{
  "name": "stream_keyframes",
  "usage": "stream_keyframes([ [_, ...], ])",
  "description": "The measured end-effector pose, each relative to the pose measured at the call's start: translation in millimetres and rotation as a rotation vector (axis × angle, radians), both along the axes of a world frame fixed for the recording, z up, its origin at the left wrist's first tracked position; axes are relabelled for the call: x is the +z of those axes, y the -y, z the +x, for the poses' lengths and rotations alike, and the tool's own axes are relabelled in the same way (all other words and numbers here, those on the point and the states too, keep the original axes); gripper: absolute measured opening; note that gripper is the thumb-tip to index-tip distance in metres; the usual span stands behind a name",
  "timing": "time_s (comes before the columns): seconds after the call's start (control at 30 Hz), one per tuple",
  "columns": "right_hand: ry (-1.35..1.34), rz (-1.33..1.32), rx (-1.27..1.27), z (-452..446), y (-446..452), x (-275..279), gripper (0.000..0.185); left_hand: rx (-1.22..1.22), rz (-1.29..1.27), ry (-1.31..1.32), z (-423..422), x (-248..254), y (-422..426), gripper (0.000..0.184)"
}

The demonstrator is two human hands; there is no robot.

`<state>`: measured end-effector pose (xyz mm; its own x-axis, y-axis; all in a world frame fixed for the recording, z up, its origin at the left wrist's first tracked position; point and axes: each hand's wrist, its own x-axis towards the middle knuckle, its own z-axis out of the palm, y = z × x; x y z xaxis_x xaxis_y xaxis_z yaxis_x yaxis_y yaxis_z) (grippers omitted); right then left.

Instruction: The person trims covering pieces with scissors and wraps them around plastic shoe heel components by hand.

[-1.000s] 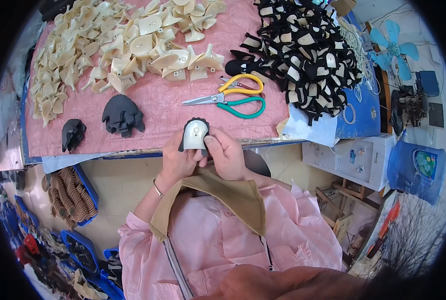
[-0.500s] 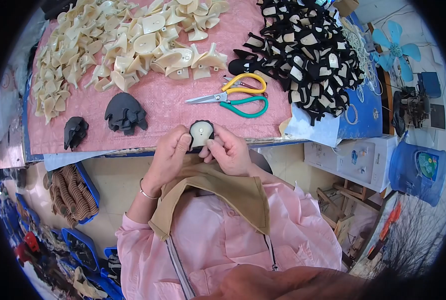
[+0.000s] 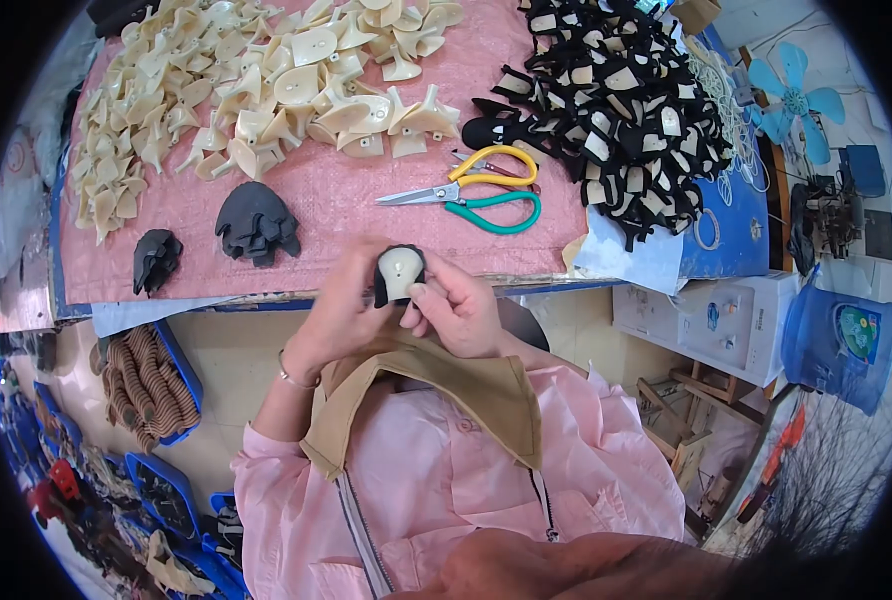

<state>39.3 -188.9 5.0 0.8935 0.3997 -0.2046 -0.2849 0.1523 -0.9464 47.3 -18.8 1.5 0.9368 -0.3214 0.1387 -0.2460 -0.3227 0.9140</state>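
A cream plastic piece (image 3: 399,276) with a rounded top and a small hole is held upright just off the table's front edge. Black cloth (image 3: 381,293) wraps its rim and hangs down on its left side. My right hand (image 3: 456,308) pinches the lower right of this piece, thumb on its front face. My left hand (image 3: 349,300) is closed against the left edge, a little blurred, its fingertips partly hidden behind the piece. Beyond the hands lie scissors (image 3: 466,192) with one yellow and one green handle. Two stacks of dark cloth pieces (image 3: 256,222) rest to the left.
Bare cream plastic pieces (image 3: 256,90) are heaped at the back left of the pink table cover (image 3: 346,225). Black-covered pieces (image 3: 616,110) form a pile at the back right. A blue fan (image 3: 794,100) and a blue bucket (image 3: 836,345) stand to the right.
My left thumb has come off the front of the cream piece, and my left hand has shifted at its left edge. More black cloth shows there. My right hand keeps its pinch.
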Motion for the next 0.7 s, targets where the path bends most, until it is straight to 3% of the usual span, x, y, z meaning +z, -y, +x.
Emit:
stream_keyframes([
  [0.13, -0.019, -0.101, 0.163, 7, 17, 1, 0.031, 0.082, -0.018, -0.188, -4, -17, 13, 0.024],
  [0.2, 0.03, -0.035, 0.06, 20, 21, -5, 0.028, 0.159, -0.144, -0.162, -8, -14, 22, 0.015],
  [0.27, 0.372, -0.192, -0.021, 37, 24, -14, 0.033, 0.039, -0.018, -0.193, -9, -10, 22, 0.014],
  [0.3, 0.227, -0.088, 0.14, 41, 25, -12, 0.042, -0.016, 0.03, -0.155, -9, -9, 24, 0.012],
  [0.33, 0.227, -0.09, 0.139, 41, 20, -13, 0.042, -0.018, 0.029, -0.154, -11, -12, 24, 0.012],
  [0.4, 0.179, 0.213, 0.435, 38, 4, -14, 0.041, -0.144, -0.087, -0.361, -21, -28, 21, 0.013],
  [0.43, 0.012, 0.295, 0.53, 37, 3, -8, 0.045, -0.14, -0.042, -0.111, -28, -36, 20, 0.009],
  [0.57, 0.209, 0.386, 0.717, 48, -4, -15, 0.04, -0.218, -0.077, -0.182, -38, -48, 8, 0.013],
  [0.7, 0.341, 0.268, 0.878, 55, -7, -12, 0.034, -0.264, -0.105, -0.259, -39, -51, 7, 0.018],
])
